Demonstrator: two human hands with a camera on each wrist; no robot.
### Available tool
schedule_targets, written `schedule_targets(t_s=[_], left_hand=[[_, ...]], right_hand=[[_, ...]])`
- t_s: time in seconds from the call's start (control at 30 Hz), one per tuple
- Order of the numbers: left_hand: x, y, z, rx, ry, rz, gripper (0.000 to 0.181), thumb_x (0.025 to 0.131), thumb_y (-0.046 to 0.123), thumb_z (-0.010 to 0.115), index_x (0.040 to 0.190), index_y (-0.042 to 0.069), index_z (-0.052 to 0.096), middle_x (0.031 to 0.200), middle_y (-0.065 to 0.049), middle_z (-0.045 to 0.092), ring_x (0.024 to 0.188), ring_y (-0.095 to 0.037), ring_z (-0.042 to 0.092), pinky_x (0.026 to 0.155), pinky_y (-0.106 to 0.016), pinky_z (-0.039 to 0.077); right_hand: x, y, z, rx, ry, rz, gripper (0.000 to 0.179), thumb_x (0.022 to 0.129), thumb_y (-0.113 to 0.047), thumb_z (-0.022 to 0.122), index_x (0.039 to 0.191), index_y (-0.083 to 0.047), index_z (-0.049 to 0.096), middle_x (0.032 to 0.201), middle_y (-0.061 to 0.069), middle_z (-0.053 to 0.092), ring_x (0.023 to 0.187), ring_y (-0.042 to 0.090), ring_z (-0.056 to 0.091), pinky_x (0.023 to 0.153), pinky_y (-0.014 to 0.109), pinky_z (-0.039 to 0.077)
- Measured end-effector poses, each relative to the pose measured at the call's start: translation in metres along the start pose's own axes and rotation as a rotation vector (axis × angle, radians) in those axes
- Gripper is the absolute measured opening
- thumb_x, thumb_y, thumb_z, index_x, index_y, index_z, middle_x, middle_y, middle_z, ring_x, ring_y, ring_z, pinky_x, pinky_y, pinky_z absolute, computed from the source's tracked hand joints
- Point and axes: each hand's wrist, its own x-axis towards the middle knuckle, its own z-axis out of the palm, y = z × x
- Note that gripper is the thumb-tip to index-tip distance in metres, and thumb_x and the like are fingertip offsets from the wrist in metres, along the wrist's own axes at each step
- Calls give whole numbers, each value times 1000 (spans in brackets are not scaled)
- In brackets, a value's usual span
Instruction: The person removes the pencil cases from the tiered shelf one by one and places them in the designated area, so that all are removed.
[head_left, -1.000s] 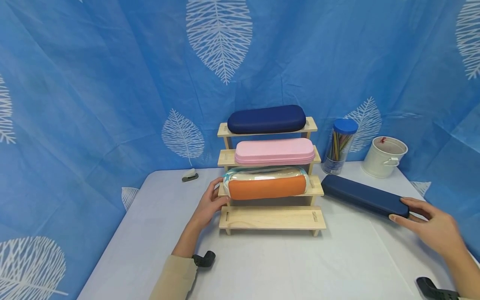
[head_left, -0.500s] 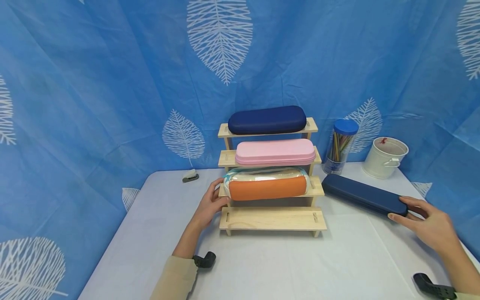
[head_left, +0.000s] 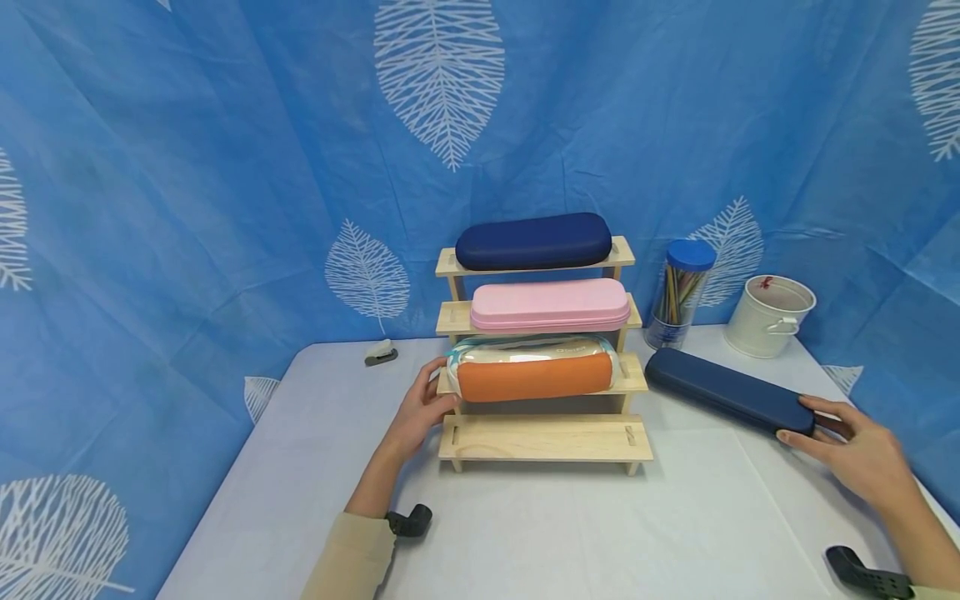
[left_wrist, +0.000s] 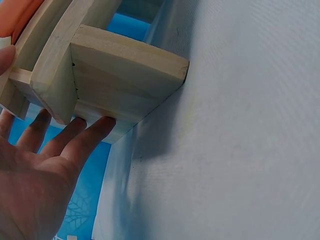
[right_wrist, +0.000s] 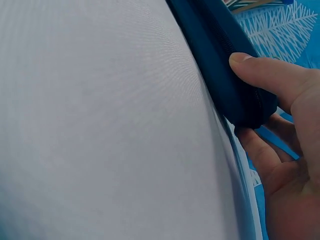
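A four-tier wooden display rack, its bare lowest shelf point(head_left: 546, 438) in front, stands mid-table. My left hand point(head_left: 416, 412) grips the left end of its third shelf, thumb in front and fingers behind; in the left wrist view the fingertips lie along the side panel point(left_wrist: 125, 70). On that shelf rests a clear-topped orange pencil case point(head_left: 536, 377). Above it sit a pink pencil case point(head_left: 550, 303) and, on top, a dark blue pencil case point(head_left: 534, 242). To the right, my right hand point(head_left: 862, 450) pinches the near end of a navy zipped pencil case point(head_left: 727, 390) lying slantwise.
Behind the navy case stand a clear jar of pencils point(head_left: 678, 292) with a blue lid and a white metal bucket point(head_left: 770, 317). A small stapler point(head_left: 381, 352) lies at the back left. Blue leaf-printed cloth point(head_left: 225, 167) hangs behind the white table point(head_left: 570, 533).
My right hand and the near end of the navy pencil case have shifted very slightly left. My left hand and the rack look the same.
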Motion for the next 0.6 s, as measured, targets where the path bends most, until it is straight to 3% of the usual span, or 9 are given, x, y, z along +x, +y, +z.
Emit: schedule_targets(t_s=[0.6], left_hand=[[-1, -1, 0, -12, 9, 3, 64, 87, 23, 70, 141, 38, 38, 136, -1, 52, 114, -25, 57, 90, -47, 47]], right_hand=[[0, 7, 3, 15, -13, -33, 95, 81, -52, 72, 147, 3, 31, 147, 37, 18, 121, 60, 34, 83, 66, 39]])
